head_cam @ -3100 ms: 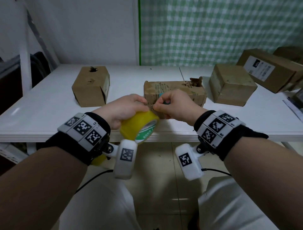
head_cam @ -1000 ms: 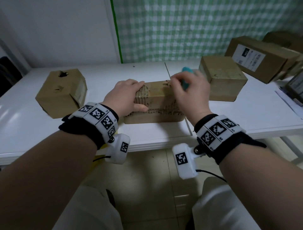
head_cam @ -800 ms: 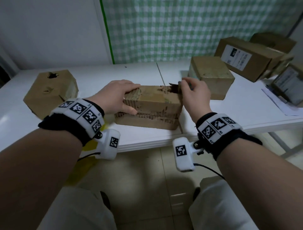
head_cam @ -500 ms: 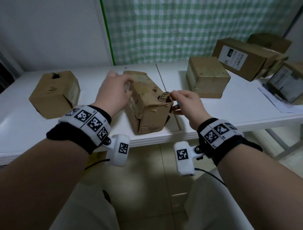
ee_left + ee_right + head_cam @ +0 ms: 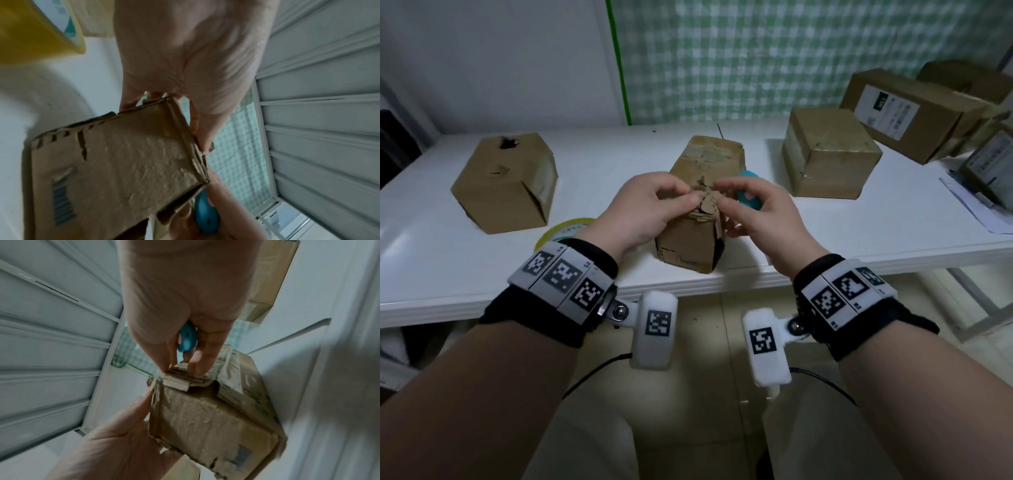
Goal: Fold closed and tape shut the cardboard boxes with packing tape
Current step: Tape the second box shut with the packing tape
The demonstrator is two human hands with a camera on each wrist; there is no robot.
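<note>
A worn cardboard box (image 5: 690,240) lies lengthwise on the white table (image 5: 599,161), its torn end toward me. My left hand (image 5: 654,205) grips that end, fingers curled over the ragged flaps and thumb along the corner (image 5: 201,134). My right hand (image 5: 743,212) pinches the flaps (image 5: 180,378) from the right while a small blue cutter (image 5: 749,200) stays tucked under its back fingers (image 5: 187,339). The yellow tape roll (image 5: 561,230) lies flat on the table just behind my left wrist, also close in the left wrist view (image 5: 30,29).
A box with a torn hole in its top (image 5: 506,181) sits at the left, and a closed box (image 5: 828,150) at the right. Labelled cartons (image 5: 904,109) and papers (image 5: 976,202) crowd the far right. The table's front edge (image 5: 482,301) runs below my wrists.
The tape roll has left my left hand and lies on the table. The box has been turned from crosswise to end-on, and both hands have come together on its torn near end.
</note>
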